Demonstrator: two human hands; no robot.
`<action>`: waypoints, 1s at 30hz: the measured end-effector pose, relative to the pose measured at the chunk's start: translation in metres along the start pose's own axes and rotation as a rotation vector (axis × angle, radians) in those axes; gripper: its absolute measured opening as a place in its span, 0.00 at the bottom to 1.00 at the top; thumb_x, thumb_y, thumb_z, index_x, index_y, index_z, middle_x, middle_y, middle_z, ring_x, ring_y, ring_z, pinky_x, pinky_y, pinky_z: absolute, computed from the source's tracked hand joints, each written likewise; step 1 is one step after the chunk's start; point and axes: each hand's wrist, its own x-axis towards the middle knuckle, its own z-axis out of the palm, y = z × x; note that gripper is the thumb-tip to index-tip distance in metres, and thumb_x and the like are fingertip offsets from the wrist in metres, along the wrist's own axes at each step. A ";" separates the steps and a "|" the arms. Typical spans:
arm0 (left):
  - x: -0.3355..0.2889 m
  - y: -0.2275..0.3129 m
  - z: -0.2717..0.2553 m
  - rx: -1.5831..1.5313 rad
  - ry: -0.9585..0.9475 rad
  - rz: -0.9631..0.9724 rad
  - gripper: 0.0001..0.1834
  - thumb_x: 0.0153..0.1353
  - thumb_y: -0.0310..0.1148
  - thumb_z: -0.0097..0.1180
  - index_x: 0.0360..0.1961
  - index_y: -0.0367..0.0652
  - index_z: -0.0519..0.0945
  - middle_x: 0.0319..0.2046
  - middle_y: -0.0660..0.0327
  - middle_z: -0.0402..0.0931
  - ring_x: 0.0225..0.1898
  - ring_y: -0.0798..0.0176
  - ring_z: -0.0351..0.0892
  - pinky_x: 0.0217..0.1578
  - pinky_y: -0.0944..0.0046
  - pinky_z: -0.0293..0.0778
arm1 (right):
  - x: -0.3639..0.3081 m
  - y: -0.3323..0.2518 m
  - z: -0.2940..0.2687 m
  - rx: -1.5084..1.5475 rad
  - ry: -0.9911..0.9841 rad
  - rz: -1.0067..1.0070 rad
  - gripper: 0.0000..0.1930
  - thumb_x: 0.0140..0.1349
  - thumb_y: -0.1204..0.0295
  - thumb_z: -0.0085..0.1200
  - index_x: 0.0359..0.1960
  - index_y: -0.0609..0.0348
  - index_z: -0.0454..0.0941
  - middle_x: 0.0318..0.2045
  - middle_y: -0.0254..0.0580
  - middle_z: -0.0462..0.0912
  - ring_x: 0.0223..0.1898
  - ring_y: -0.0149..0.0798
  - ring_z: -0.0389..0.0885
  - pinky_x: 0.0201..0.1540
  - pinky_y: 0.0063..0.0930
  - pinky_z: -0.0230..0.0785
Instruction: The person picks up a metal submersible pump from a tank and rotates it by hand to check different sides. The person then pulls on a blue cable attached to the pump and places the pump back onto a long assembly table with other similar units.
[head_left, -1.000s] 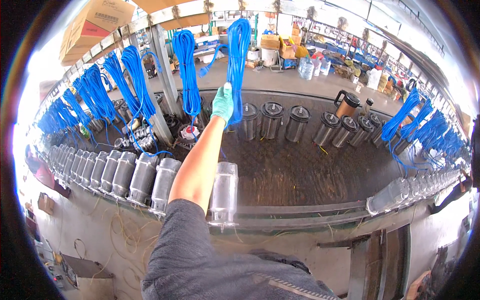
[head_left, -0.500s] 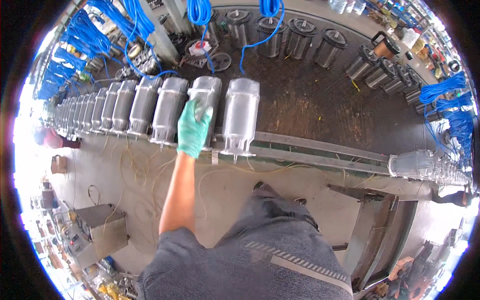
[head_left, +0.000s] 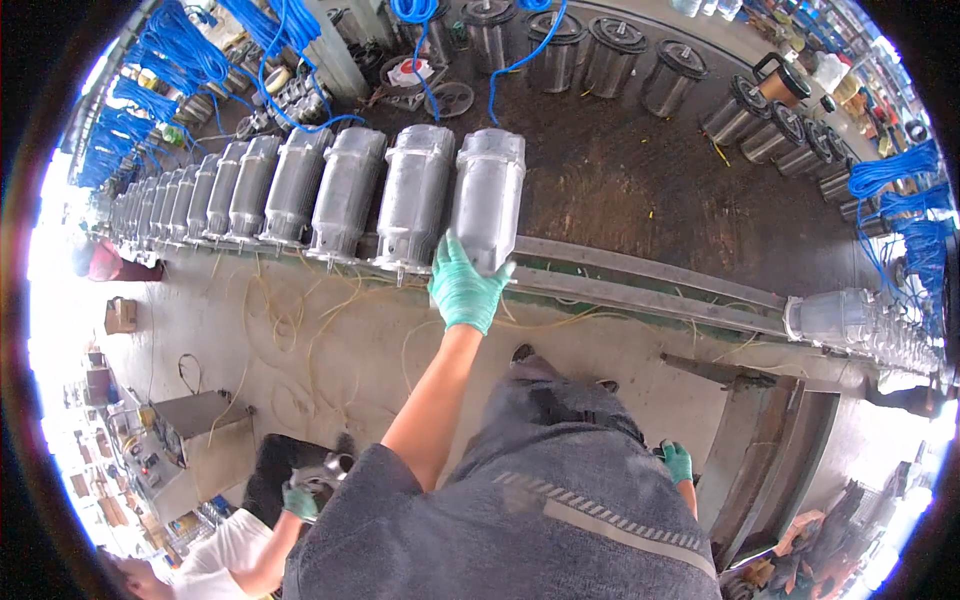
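Metal housing (head_left: 490,185): being carried by rails (head_left: 650,303), rightmost in the near row (head_left: 345,185)
Left hand (head_left: 467,288): fingers being spread wide against the housing's lower end, seemingly steadying, not clasping
Right hand (head_left: 677,460): grip cannot be told

Steel rails (head_left: 650,300): silver housings (head_left: 415,195); dark bench (head_left: 620,190): black-topped cylinders (head_left: 612,65); floor (head_left: 330,395): yellow lines (head_left: 560,322), likely hoses

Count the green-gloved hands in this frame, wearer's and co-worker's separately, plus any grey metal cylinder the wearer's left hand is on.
Wearer's gloved hands, left hand and right hand: 2
Co-worker's gloved hand: 1
Grey metal cylinder at the left hand: 1
Total: 4
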 end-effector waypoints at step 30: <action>-0.189 0.314 -0.048 -1.079 -2.239 0.245 0.29 0.73 0.46 0.56 0.64 0.34 0.73 0.61 0.45 0.75 0.65 0.46 0.75 0.68 0.45 0.68 | -0.174 -0.168 -0.065 -0.537 0.248 -0.845 0.19 0.72 0.50 0.51 0.37 0.53 0.83 0.27 0.51 0.84 0.31 0.59 0.84 0.35 0.52 0.76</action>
